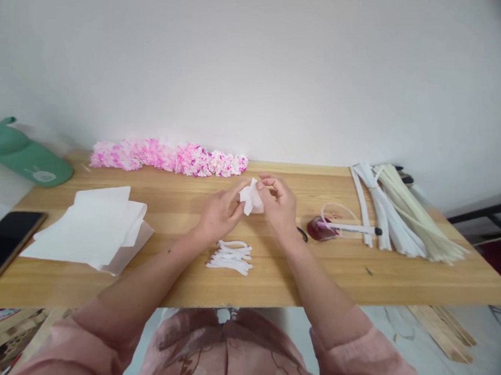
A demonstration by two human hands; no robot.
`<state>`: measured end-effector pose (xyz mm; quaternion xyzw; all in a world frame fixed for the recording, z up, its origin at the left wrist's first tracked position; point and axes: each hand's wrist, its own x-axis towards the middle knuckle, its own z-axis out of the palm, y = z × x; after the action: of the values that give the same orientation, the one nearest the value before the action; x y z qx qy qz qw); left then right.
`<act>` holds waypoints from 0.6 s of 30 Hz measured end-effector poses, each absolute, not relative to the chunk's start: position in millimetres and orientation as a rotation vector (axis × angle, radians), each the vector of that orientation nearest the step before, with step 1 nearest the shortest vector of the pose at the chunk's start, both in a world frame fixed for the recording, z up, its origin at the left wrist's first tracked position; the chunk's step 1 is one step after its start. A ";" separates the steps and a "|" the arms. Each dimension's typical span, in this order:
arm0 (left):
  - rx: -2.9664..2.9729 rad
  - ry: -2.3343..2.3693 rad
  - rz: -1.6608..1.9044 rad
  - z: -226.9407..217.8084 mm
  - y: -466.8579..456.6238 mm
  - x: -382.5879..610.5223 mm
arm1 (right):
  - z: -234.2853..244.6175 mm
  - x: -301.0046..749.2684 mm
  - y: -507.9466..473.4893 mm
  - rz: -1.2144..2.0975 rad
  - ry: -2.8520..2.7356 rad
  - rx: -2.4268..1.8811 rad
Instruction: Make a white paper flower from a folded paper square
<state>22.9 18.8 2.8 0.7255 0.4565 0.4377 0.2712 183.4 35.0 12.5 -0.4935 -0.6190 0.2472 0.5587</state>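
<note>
Pale wall backs the desk. Leftmost, paper sheets lie presumably within reach. Centrally, left hand and right hand share a fingertip grip on a white piece, probably for delicate control; wood beyond leaves room before the bundled strips, near the right edge.

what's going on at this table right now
A person's left hand and right hand hold a small, creased white piece between their fingers, above the table. Short white strips lie nearer the person. White sheets lie to the left, long strips to the right, and pink ruffles along the back.
</note>
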 end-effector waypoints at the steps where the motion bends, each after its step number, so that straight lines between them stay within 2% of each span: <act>1: 1.854 1.190 1.206 3.6 19.7 22.6 | 12.6 184.5 37.1 0.722 -1.344 -1.163; 4: 1.523 1.021 1.301 6.3 24.0 20.5 | 14.2 187.6 41.8 0.977 -1.090 -1.112; 8: 1.278 0.822 1.357 6.9 30.6 15.7 | 17.9 187.0 39.8 1.075 -1.049 -1.062; 14: 1.158 0.730 1.394 2.0 35.3 13.1 | 25.0 181.7 26.9 1.039 -1.248 -1.016; 18: 1.136 0.760 1.392 1.7 36.5 14.2 | 25.9 182.1 22.4 0.903 -1.462 -1.011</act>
<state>14.2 36.5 1.7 0.4820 0.3224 0.5909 0.5609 182.1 22.4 25.9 -0.4257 -0.6160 0.3802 0.5429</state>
